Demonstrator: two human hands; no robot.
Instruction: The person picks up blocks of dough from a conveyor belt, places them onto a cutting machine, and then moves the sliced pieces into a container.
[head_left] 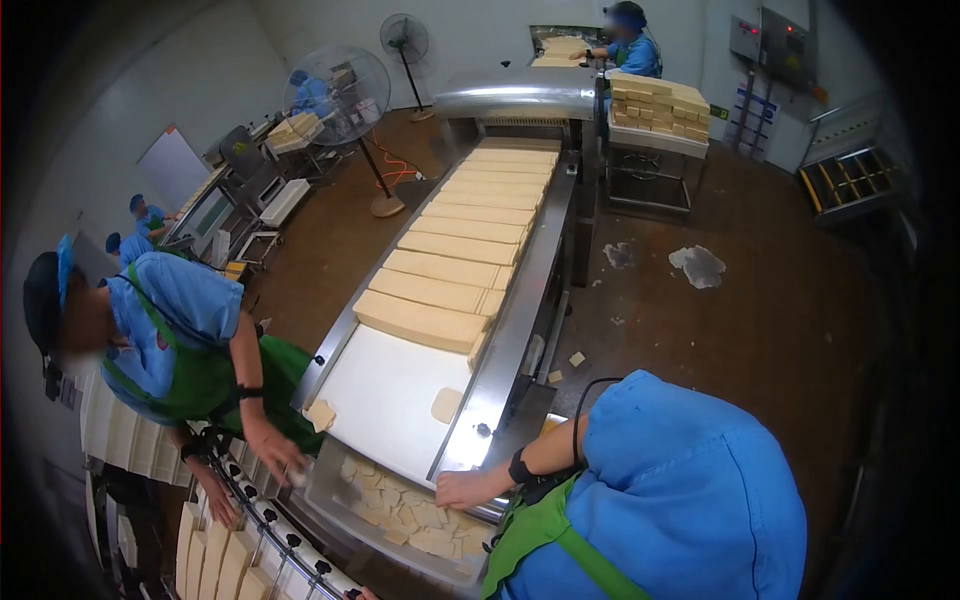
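Belt end (385, 400) lay bare below the nearest pale slab (420, 320), offcut tray (322, 485) under its lip. I couldn't see my hands (grip untellable); a co-worker's hand (462, 488) rested on the tray rim.
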